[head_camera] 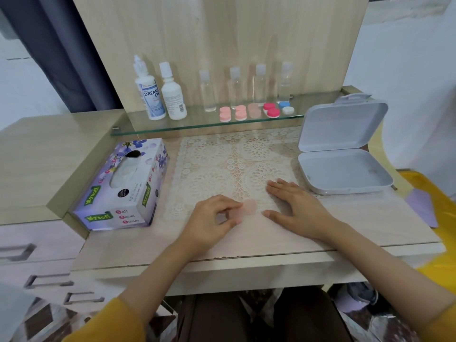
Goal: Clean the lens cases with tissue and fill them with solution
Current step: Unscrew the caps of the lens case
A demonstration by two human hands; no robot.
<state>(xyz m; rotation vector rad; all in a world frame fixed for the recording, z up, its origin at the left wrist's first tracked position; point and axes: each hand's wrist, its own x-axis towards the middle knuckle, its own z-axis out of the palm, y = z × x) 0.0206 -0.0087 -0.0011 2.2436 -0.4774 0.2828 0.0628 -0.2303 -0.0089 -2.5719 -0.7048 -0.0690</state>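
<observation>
We see the left hand (pixel 209 218) pinching a blurred pale pink lens case (pixel 248 208) between its fingertips at the near edge of the lace mat (pixel 234 164), while the right hand (pixel 293 206) lies flat and spread, holding nothing. The other lens cases (pixel 256 111) and solution bottles (pixel 160 92) stand on the glass shelf (pixel 172 125), with the tissue box (pixel 123 186) to the left.
</observation>
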